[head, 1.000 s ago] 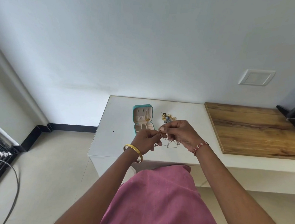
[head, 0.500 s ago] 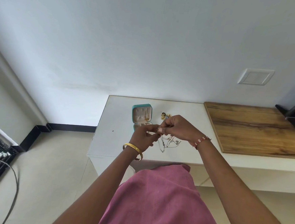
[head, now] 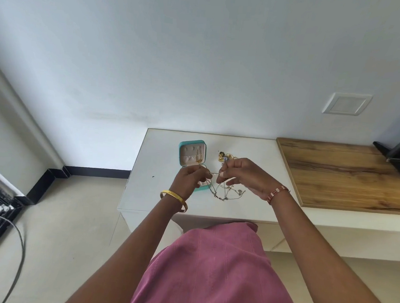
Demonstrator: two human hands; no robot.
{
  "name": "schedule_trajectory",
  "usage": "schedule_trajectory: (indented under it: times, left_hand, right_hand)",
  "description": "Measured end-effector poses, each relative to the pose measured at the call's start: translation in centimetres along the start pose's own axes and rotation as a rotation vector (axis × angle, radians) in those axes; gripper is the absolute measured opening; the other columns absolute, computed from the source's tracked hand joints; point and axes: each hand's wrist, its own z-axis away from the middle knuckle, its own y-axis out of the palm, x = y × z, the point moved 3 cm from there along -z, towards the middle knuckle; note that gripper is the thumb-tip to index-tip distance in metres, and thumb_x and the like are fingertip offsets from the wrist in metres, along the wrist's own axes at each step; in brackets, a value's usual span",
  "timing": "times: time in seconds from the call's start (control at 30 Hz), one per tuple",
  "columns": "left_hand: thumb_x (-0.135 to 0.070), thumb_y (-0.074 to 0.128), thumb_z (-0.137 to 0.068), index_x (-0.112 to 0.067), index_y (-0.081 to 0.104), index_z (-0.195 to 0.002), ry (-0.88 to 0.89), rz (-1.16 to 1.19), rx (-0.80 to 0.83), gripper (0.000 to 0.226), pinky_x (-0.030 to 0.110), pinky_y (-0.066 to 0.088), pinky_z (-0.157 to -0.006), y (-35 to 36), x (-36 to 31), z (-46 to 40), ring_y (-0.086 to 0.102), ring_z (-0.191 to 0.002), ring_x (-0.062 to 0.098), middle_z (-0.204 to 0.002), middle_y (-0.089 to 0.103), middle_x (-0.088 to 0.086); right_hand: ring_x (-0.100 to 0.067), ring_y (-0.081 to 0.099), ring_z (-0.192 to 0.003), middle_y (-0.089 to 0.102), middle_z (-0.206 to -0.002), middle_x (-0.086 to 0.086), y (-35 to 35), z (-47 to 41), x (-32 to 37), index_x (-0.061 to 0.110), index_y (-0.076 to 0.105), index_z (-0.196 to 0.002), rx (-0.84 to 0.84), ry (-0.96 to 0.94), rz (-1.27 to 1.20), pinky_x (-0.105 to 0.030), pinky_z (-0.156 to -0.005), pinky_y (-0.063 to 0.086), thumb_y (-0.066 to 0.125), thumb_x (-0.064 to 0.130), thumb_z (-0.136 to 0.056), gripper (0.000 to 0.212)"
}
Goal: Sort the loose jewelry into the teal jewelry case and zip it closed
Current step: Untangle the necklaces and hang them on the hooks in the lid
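- Holding a thin chain [head: 214, 174] taut between them, the left hand [head: 190, 178] and the right hand [head: 242, 176] each pinch one end with curled fingertips, just above the white surface [head: 157, 191].
- Head view: the teal jewelry case [head: 192, 154] lies open at 11 o'clock from the hands. Its lid stands up and its cream lining shows; the left hand hides part of the base.
- More fine chains [head: 226, 194] lie tangled on the surface directly below the hands, at 6 o'clock.
- A small heap of gold pieces [head: 226, 157] sits at 12 o'clock, just beside the case.
- To do this step well, it seems wise to lift slowly and keep the pinched chain free of the tangle below.
- The chain would then be lowered into the case in a loose coil.
- Whether the chain is knotted or clasped is too small to tell.
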Motion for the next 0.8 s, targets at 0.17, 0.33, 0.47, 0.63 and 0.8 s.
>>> schedule_trajectory:
  times: [0.17, 0.33, 0.47, 0.63, 0.8]
  left_hand:
    - [-0.008, 0.039, -0.089, -0.006, 0.058, -0.083, -0.160, 0.389, 0.019, 0.020, 0.027, 0.044, -0.069, -0.1, 0.3, -0.1, 0.058, -0.070, 0.017, -0.067, 0.065, 0.006]
    - [-0.013, 0.043, -0.089, -0.007, 0.059, -0.069, -0.253, 0.822, 0.039, 0.026, 0.032, 0.051, -0.068, -0.9, 0.5, 0.1, 0.062, -0.057, 0.019, -0.053, 0.059, 0.006]
    - [-0.019, 0.043, -0.090, -0.013, 0.051, -0.044, -0.253, 0.965, 0.060, 0.047, 0.029, 0.054, -0.063, -1.1, 0.5, 0.2, 0.056, -0.049, 0.019, -0.043, 0.047, 0.002]
    - [-0.022, 0.042, -0.094, -0.012, 0.048, -0.057, -0.292, 0.997, 0.034, 0.039, 0.018, 0.046, -0.048, -0.6, 0.8, 0.1, 0.040, -0.035, 0.009, -0.039, 0.038, -0.002]
    - [-0.025, 0.042, -0.096, -0.013, 0.049, -0.068, -0.286, 0.820, 0.057, 0.031, 0.014, 0.037, -0.039, -0.3, 1.1, 0.3, 0.033, -0.033, 0.005, -0.040, 0.038, -0.006]
  right_hand:
    - [-0.021, 0.062, -0.072, 0.066, -0.067, -0.011, 1.4, -0.3, -1.7, 0.005, 0.056, -0.064, 0.084, 0.004, -0.404, -0.031, -0.073, 0.051, 0.040, -0.004, -0.087, 0.030]
    - [-0.022, 0.061, -0.067, 0.064, -0.063, -0.010, 1.3, -0.6, -2.6, 0.008, 0.045, -0.058, 0.039, -0.008, -0.652, -0.036, -0.081, 0.049, 0.040, 0.004, -0.088, 0.031]
    - [-0.022, 0.059, -0.063, 0.059, -0.055, -0.008, 1.8, -0.8, -3.2, 0.008, 0.046, -0.059, -0.012, 0.011, -0.745, -0.037, -0.083, 0.049, 0.047, 0.008, -0.088, 0.029]
    - [-0.018, 0.062, -0.060, 0.051, -0.052, -0.007, 2.2, -0.7, -2.7, 0.010, 0.056, -0.048, -0.002, -0.038, -0.726, -0.034, -0.080, 0.051, 0.048, 0.004, -0.089, 0.042]
    - [-0.017, 0.062, -0.052, 0.042, -0.040, -0.002, 2.1, -0.8, -1.9, 0.000, 0.064, -0.084, 0.035, -0.031, -0.631, -0.036, -0.084, 0.054, 0.047, 0.000, -0.091, 0.018]
